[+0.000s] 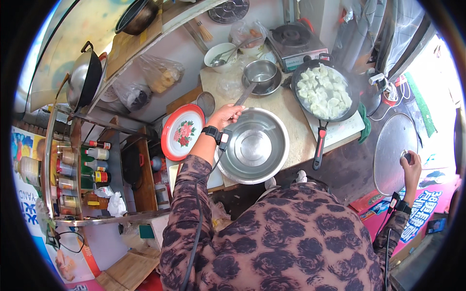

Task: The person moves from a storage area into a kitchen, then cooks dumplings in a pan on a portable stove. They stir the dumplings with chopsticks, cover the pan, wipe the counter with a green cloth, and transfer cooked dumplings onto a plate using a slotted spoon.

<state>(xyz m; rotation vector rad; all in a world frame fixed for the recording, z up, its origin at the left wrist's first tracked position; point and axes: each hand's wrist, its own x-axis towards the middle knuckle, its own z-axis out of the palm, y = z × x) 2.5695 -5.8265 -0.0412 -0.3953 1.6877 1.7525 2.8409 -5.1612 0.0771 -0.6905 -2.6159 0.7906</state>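
Observation:
My left hand grips the handle end of a deep metal ladle. Its bowl rests in a metal dish. Under my left wrist is a wide stainless steel basin with what looks like clear liquid inside. My right hand, out to the side, pinches the knob of a large round pan lid. Steam rises around a black frying pan, where many pale dumplings lie in liquid. The pan sits on a white cooktop, its handle pointing towards me.
Left of the basin lie a red-rimmed floral enamel tray and a strainer. Behind stand a white bowl with spoons and a gas stove. Bottles fill a left shelf. A green cloth hangs beside the cooktop.

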